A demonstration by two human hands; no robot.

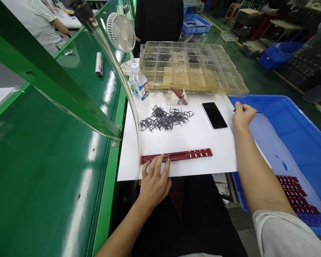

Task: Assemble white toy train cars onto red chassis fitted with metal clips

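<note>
Red strip [187, 155] under L hand [153, 182] fingertips.

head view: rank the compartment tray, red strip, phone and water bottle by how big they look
1. compartment tray: by far the largest, though farthest away.
2. red strip: long but thin, nearest the camera.
3. phone and water bottle: they look about alike, and the bottle stands farther back, so I won't rank them.

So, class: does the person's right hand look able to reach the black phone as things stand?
Probably yes. The right hand rests at the edge of the white board, just beside the phone, with only bare board between them.
</note>
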